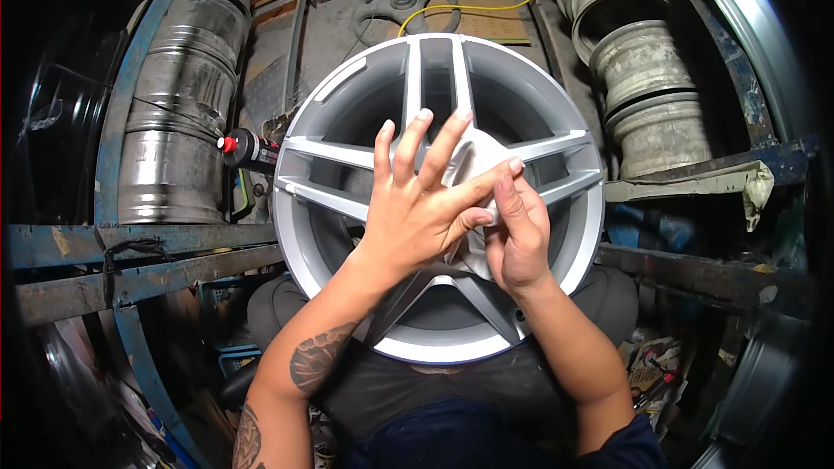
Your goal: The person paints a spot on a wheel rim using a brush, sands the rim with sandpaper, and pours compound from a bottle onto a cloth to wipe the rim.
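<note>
A silver alloy wheel [443,349] with paired spokes lies face up over the person's legs. Above its centre, a white cloth [488,155] hangs bunched behind and between the two hands. My left hand [408,208] has its fingers spread, back turned up, with the index finger reaching across the cloth to the right. My right hand [523,243] is closed at the cloth's right side, its thumb up against the left index fingertip. The hands hide part of the cloth and the wheel's hub.
Metal rims stand stacked on the left [178,95] and right [647,61] behind blue frame bars [61,247]. A dark bottle with a red cap [252,149] is left of the wheel. A yellow cable [486,7] crosses beyond it, near a round handwheel [404,4].
</note>
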`<state>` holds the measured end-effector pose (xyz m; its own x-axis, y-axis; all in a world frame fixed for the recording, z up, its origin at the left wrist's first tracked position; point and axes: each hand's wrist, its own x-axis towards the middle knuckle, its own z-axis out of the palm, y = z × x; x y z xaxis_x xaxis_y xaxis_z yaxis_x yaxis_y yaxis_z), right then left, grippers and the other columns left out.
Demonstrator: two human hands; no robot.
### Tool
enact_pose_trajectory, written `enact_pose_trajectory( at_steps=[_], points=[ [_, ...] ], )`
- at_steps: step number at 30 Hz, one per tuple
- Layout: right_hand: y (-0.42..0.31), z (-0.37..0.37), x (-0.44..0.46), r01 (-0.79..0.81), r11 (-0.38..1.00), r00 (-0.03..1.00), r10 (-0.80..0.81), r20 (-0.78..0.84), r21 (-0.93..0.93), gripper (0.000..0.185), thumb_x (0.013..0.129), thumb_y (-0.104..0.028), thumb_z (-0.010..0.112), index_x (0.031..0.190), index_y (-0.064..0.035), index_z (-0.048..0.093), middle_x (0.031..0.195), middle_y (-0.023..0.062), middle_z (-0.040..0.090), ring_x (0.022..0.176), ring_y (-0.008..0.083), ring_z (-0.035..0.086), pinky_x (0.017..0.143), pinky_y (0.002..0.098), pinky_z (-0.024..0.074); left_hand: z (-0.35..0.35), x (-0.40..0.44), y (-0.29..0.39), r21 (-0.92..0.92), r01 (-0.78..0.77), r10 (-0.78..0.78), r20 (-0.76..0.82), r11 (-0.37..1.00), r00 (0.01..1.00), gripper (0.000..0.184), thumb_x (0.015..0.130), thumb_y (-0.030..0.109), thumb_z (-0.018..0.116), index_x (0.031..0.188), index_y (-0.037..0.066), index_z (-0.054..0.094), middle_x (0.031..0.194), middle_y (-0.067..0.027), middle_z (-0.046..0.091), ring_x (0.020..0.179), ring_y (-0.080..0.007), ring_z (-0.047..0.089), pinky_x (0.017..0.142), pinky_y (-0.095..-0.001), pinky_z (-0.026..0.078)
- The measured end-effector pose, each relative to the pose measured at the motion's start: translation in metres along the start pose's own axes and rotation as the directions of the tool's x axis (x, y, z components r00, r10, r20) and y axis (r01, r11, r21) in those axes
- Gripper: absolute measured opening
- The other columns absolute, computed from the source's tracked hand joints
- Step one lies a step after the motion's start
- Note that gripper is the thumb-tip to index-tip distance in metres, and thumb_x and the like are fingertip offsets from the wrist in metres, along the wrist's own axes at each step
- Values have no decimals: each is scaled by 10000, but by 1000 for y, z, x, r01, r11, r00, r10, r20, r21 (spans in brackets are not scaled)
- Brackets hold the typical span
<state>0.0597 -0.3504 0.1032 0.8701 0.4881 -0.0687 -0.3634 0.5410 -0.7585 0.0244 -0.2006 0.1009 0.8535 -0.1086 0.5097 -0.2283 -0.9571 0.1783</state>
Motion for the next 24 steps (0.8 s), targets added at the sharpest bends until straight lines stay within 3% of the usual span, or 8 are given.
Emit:
enact_pose_trajectory(
  at_steps=[4,5,8,12,16,20,22,24],
  points=[
    [5,-14,-2,-23,999,998,26,-59,41,317,1084,-242,564,1207,41,638,1154,111,692,1057,128,642,939,293,493,-7,7,-15,146,114,-114,-5,983,993,488,1060,594,355,1380,390,661,1557,-141,412,1388,-359,348,1188,-568,186],
    [2,-16,-1,-77,995,996,80,-50,61,358,1101,-254,510,1272,43,616,1259,143,665,1180,188,614,1063,345,446,-10,8,-14,125,80,-82,10,989,997,484,1062,551,398,1435,340,622,1481,-145,469,1259,-361,429,1128,-542,277],
    [-2,-13,3,-132,981,991,135,-8,141,362,1105,-266,498,1257,37,626,1249,122,671,1171,185,619,1062,352,447,-4,2,-5,-293,304,-265,166,907,950,478,1041,520,470,1454,318,600,1353,-134,550,1146,-362,490,1032,-537,356],
    [6,-17,5,-149,987,989,148,29,52,451,1109,-281,483,1416,45,537,1414,137,596,1303,204,554,1137,370,405,10,-5,4,-418,323,-215,283,849,935,433,1031,421,550,1325,122,659,1167,-162,621,999,-356,560,911,-475,434],
    [-10,-5,12,-162,985,985,158,-72,-54,419,1104,-345,502,1263,9,660,1127,79,697,1013,116,641,913,278,506,8,-12,19,-607,236,-165,172,759,971,423,1009,403,590,1273,80,663,1189,-190,636,1045,-393,619,878,-449,491],
    [-44,-35,37,-77,981,988,51,-149,-179,406,1100,-385,499,1099,-16,667,773,17,611,666,80,595,616,226,493,-27,-13,-1,-589,265,-87,312,763,946,475,1006,474,589,1001,27,750,881,-174,696,857,-341,697,782,-455,534],
    [-66,-46,40,6,951,983,-62,-171,-309,317,1088,-312,549,1072,-15,656,752,10,596,639,69,558,588,234,475,-37,-16,-28,-528,647,-553,350,551,756,547,1004,511,585,872,1,733,697,-145,652,714,-260,713,687,-419,543],
    [-81,-46,37,-26,874,982,-68,-174,-486,255,1054,-263,612,1021,-17,672,777,-2,622,652,48,550,591,214,452,-72,-19,-67,-106,835,-622,618,540,481,584,1011,507,582,854,-44,696,651,-133,629,652,-182,684,628,-351,530]
  ],
)
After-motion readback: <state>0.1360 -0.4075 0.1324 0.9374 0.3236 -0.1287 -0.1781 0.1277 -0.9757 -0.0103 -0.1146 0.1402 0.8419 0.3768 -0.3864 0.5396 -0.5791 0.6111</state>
